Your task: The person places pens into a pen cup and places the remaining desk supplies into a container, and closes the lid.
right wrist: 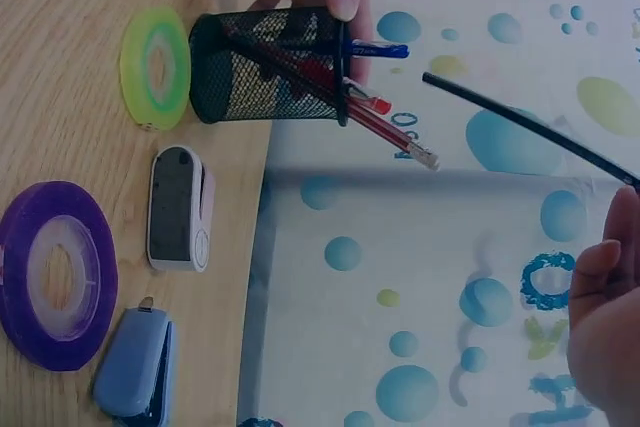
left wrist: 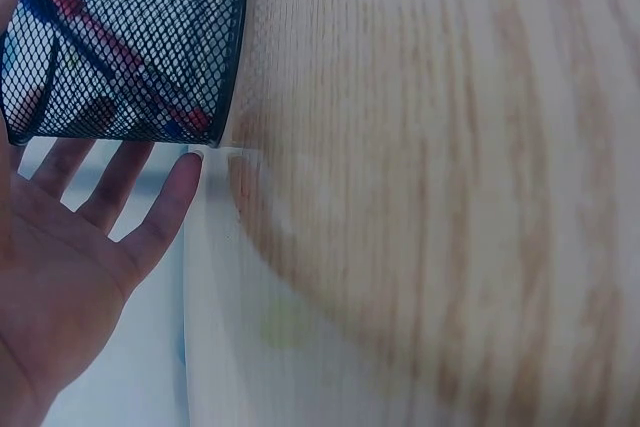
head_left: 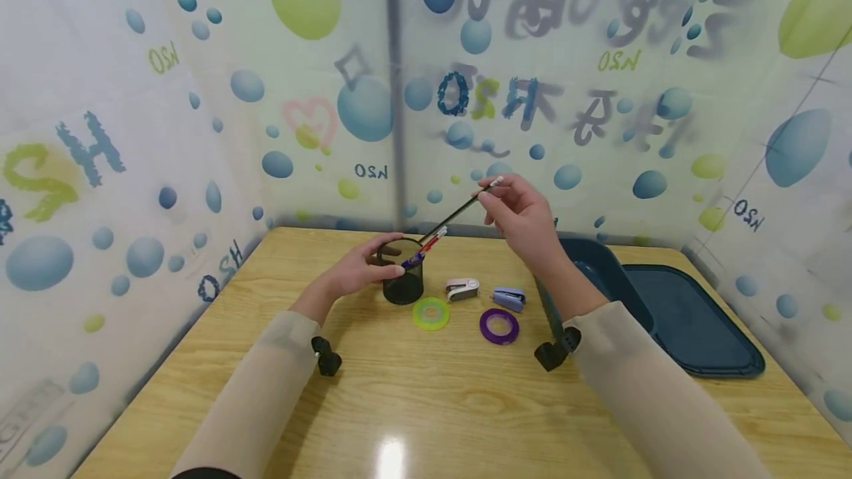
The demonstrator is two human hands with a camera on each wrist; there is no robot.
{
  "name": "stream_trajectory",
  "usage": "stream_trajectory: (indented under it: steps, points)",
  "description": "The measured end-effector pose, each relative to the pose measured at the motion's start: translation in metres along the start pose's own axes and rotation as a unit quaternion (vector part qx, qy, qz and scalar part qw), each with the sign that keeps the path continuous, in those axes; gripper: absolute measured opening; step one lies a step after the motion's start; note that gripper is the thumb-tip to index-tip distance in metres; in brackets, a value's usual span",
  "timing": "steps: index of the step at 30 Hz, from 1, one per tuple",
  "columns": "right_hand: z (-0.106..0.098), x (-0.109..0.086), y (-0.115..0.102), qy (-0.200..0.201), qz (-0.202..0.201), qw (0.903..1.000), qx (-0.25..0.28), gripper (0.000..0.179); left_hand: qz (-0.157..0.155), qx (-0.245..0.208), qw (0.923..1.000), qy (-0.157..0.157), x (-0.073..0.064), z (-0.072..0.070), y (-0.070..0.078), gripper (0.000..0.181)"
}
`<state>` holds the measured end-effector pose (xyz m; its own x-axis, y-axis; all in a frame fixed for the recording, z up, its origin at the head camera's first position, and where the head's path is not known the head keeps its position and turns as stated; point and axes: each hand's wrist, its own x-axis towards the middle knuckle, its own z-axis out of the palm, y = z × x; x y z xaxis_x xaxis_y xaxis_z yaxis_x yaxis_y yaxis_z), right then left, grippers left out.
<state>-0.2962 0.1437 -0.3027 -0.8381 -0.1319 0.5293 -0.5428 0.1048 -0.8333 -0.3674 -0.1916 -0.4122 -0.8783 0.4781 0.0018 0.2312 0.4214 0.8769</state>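
Observation:
A black mesh pen holder (head_left: 402, 288) stands on the table, with my left hand (head_left: 359, 266) gripping it near the rim, thumb on the near side. Inside it lean a blue pen (right wrist: 380, 49), a red pen (right wrist: 368, 97) and a red pencil (right wrist: 400, 139) with a white eraser end. To the right and higher, my right hand (head_left: 522, 216) pinches a dark pencil (head_left: 459, 211) by its white-tipped end. This pencil slants down toward the holder; in the right wrist view its lower end is outside, apart from the rim.
A yellow-green tape roll (head_left: 431, 314) and a purple tape roll (head_left: 499, 327) lie in front of a white-and-grey stapler (head_left: 462, 289) and a blue stapler (head_left: 509, 298). At the right sit a deep dark-blue bin (head_left: 622, 294) and its flat lid-like tray (head_left: 705, 324). Patterned curtain (head_left: 319, 191) borders the table.

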Motion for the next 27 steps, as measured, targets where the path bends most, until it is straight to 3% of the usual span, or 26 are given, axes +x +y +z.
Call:
stream_trajectory:
  steps: [13,22,27]
  points:
    - [0.028,0.017,0.033,-0.022,0.043,0.9973,-0.056,0.027,0.006,0.016,0.9998,0.008,0.001,0.001,-0.001,0.076]
    - [0.034,0.021,0.034,-0.045,0.096,0.9872,-0.119,0.028,0.005,0.013,0.9999,0.008,-0.001,0.001,-0.001,0.077]
    - [0.030,0.020,0.037,-0.051,0.126,0.9844,-0.112,0.034,0.007,0.017,0.9998,0.008,0.000,0.001,-0.001,0.076]
